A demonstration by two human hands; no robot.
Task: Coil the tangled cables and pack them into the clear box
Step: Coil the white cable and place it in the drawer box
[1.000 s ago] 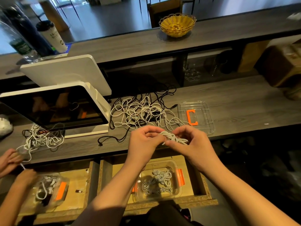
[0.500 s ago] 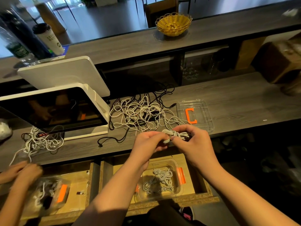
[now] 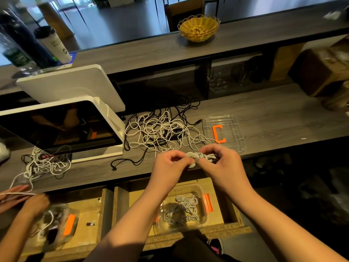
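A small coiled bundle of white cable (image 3: 198, 157) sits between my two hands above the counter's front edge. My left hand (image 3: 170, 167) pinches its left end and my right hand (image 3: 222, 163) grips its right part with curled fingers. Behind them lies a tangled heap of white and black cables (image 3: 160, 131). Below, in an open drawer, stands the clear box (image 3: 204, 220) with orange latches, holding several coiled white cables (image 3: 181, 208). The box's clear lid (image 3: 238, 133) with an orange clip lies on the counter to the right of the heap.
A white-framed screen (image 3: 62, 127) stands left of the heap. Another person's hands (image 3: 24, 201) work a second cable tangle (image 3: 43, 163) and box (image 3: 62, 225) at the far left. A yellow basket (image 3: 198, 27), a cup (image 3: 54, 44) and bottles stand on the raised ledge.
My hands have shifted slightly right with the bundle, working its wrap tighter. The other person's hands moved from the counter down toward their box.
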